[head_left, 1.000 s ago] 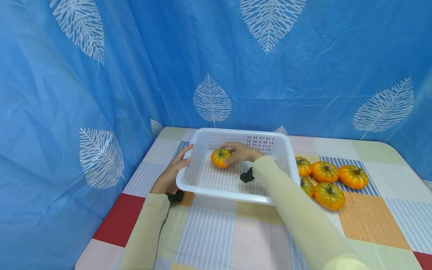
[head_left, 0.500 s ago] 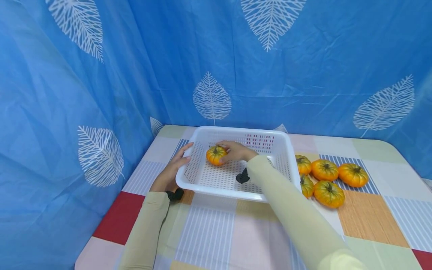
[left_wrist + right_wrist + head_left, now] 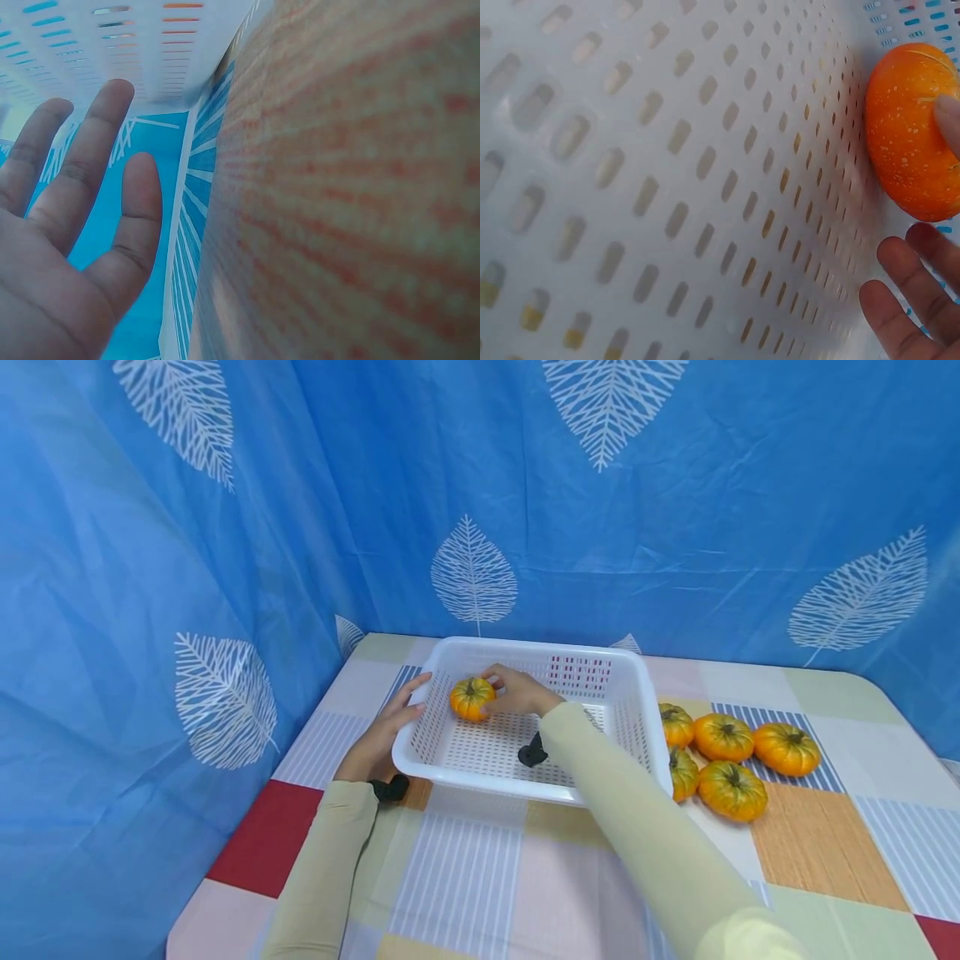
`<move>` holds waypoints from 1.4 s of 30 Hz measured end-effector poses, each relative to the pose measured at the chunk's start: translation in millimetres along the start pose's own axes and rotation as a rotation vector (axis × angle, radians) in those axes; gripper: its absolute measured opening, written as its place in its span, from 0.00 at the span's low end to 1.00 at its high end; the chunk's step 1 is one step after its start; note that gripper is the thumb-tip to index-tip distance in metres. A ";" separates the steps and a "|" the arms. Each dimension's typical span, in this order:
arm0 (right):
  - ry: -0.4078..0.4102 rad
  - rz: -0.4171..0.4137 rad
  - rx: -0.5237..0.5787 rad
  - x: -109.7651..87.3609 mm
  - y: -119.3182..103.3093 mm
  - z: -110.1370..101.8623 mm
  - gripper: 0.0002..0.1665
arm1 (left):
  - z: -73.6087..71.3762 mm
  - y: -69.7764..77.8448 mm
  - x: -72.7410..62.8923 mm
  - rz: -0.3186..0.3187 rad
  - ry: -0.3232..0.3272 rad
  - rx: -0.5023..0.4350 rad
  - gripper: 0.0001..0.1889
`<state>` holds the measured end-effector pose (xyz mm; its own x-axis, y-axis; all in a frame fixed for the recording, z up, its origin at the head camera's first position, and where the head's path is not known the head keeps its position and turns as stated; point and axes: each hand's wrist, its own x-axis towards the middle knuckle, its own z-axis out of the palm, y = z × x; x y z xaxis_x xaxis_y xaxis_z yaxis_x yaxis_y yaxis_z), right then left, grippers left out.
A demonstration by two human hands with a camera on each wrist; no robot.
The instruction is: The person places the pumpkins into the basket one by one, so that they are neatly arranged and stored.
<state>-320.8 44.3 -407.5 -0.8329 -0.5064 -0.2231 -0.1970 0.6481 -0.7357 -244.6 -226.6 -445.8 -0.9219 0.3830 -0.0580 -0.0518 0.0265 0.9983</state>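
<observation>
A small orange pumpkin [image 3: 472,699] is in the left part of a white perforated plastic basket [image 3: 483,785], near its left wall. My right hand [image 3: 519,692] reaches into the basket and holds the pumpkin from its right side. In the right wrist view the thumb [image 3: 949,120] presses on the orange skin [image 3: 907,142], with several fingertips [image 3: 900,259] close to its lower edge. Outside the basket's left wall is my left hand [image 3: 386,735], its fingers straight and spread along the rim. The left wrist view shows those fingers [image 3: 79,176] beside the holed wall [image 3: 142,52].
Several more pumpkins [image 3: 733,791] are grouped on the table just right of the basket. A checked, patchwork-patterned cloth [image 3: 465,885] covers the table. Blue curtains [image 3: 630,552] with white leaf prints stand behind it and along its left side.
My right hand and the pumpkin have moved left inside the basket, toward its left wall. My left hand has stayed at the left rim.
</observation>
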 end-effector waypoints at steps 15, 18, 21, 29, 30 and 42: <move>0.025 0.035 -0.031 2.3 3.8 1.3 0.40 | 3.2 4.1 -1.6 -0.017 0.002 -0.020 0.36; 0.025 0.033 -0.030 3.1 4.7 1.5 0.40 | 2.4 3.1 -0.9 0.004 -0.005 0.002 0.37; 0.025 0.036 -0.024 3.2 4.8 1.1 0.41 | 0.9 2.0 0.6 0.033 -0.008 0.035 0.37; 0.034 0.044 0.001 2.7 1.7 -4.6 0.42 | 0.0 2.0 3.1 0.066 -0.027 0.041 0.38; 0.036 0.044 0.010 2.4 1.1 -5.7 0.41 | 0.1 2.0 3.4 0.071 -0.028 0.036 0.38; 0.056 0.028 0.161 -7.1 -12.6 -18.9 0.36 | 1.1 0.4 3.3 0.055 -0.029 -0.004 0.38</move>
<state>-322.2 50.5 -384.5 -0.8655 -0.4536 -0.2123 -0.0911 0.5595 -0.8238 -247.3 -224.3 -445.6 -0.9120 0.4103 -0.0028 -0.0026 0.0009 1.0000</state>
